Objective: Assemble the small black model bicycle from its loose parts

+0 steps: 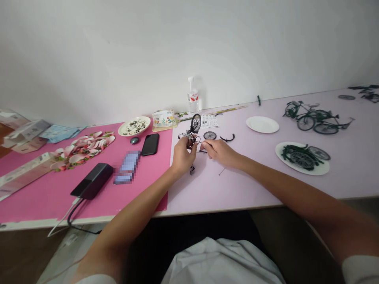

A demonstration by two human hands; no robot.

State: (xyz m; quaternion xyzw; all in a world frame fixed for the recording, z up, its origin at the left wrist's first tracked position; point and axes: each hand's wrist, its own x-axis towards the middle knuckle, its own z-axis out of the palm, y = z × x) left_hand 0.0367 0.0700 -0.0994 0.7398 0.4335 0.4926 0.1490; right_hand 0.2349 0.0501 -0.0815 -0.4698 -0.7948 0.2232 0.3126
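Observation:
My left hand (182,157) is closed around a partly built black model bicycle (196,124). One spoked wheel points up above the fingers, and the silvery handlebar end sticks out to the left; the palm hides much of the frame. Just to the right, my right hand (222,152) pinches a small thin dark part (203,150) close to the bicycle; its exact kind is too small to make out. Behind the right hand lie a loose spoked wheel (210,135) and a curved black piece (227,138). A thin pin-like piece (221,171) rests in front of it.
Finished model bicycles (315,118) lie at the right, behind a white plate (280,152) of green parts. Another white plate (262,124), a printed sheet (209,121) and a bottle (193,98) stand farther back. Left are a phone (150,144), power bank (93,180) and bowl (145,121).

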